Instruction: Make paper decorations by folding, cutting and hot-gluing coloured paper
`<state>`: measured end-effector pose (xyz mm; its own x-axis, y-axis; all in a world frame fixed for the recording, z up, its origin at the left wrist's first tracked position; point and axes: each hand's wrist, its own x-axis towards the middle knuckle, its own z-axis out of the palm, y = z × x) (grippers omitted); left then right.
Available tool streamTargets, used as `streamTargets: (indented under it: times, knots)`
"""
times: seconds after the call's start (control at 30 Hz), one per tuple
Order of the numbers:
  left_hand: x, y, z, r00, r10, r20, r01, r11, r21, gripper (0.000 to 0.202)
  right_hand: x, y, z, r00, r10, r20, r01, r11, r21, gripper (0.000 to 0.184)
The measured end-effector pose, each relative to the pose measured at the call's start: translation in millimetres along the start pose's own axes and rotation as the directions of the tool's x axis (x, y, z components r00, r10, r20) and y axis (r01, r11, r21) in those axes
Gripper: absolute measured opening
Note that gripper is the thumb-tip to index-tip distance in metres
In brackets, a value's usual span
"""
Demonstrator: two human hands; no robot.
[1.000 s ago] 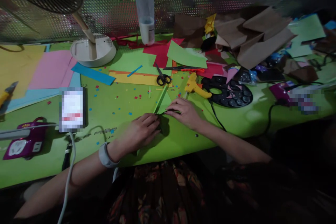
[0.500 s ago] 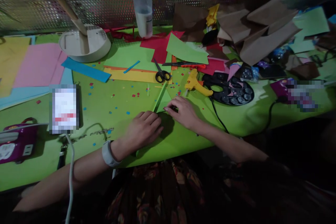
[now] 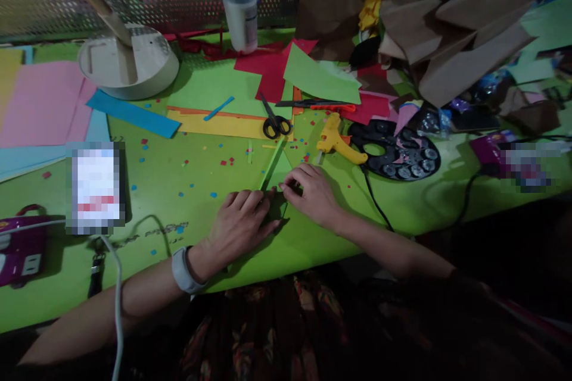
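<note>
two hands meet over one folded sheet at the near edge of the green table (image 3: 179, 202). the green paper (image 3: 277, 174) lies directly ahead of both hands, its folded flap narrowing to a point that aims away from the person toward the scissors (image 3: 276, 123); the long axis runs near to far, leaning slightly right. the rest of the sheet spreads under the hands, back to the table edge.

the left hand (image 3: 241, 223) lies palm down on the sheet, fingers straight and flat, a pale wristband (image 3: 182, 271) behind it. the right hand (image 3: 313, 193) comes in from the right, its fingers curled onto the base of the flap. the fingertips of the two hands almost touch. the right hand is nearer to the flap, though whether it nips the edge or only presses it down cannot be told.

just right of the flap's tip lies a yellow glue gun (image 3: 336, 143), its black cord (image 3: 374, 202) running past the right wrist, with a black round tray (image 3: 397, 158) beyond. small paper specks scatter to the left, near a phone (image 3: 96, 187). farther back stand a fan base (image 3: 127, 62), a bottle (image 3: 239, 6) and a heap of brown paper (image 3: 447, 41). nothing lies between the hands and the sheet.
</note>
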<state>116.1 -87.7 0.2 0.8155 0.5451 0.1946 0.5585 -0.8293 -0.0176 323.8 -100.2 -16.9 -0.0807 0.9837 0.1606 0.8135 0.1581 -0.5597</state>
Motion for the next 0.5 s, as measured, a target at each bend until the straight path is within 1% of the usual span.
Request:
streamTargets:
  times: [0.1, 0.3, 0.43, 0.5]
  knots:
    - [0.5, 0.3, 0.4, 1.0, 0.0, 0.004, 0.0, 1.0, -0.009, 0.053, 0.2, -0.2, 0.0, 1.0, 0.009, 0.012, -0.009, 1.0, -0.004, 0.006]
    - [1.8, -0.1, -1.6, 0.998, -0.018, 0.053, 0.019, 0.999, -0.034, 0.058, 0.0, 0.3, -0.2, 1.0, -0.001, 0.014, 0.001, 1.0, -0.016, 0.008]
    - [0.9, -1.1, -0.6, 0.999, 0.003, 0.04, -0.001, 0.999, -0.053, 0.052, 1.1, -1.1, 0.1, 1.0, 0.011, 0.021, -0.011, 1.0, -0.026, 0.008]
    - [0.3, -1.7, 0.3, 0.999, -0.001, 0.037, 0.004, 0.997, -0.082, 0.049, 1.4, -2.1, 0.1, 0.999, 0.03, 0.022, -0.03, 0.999, -0.019, 0.005]
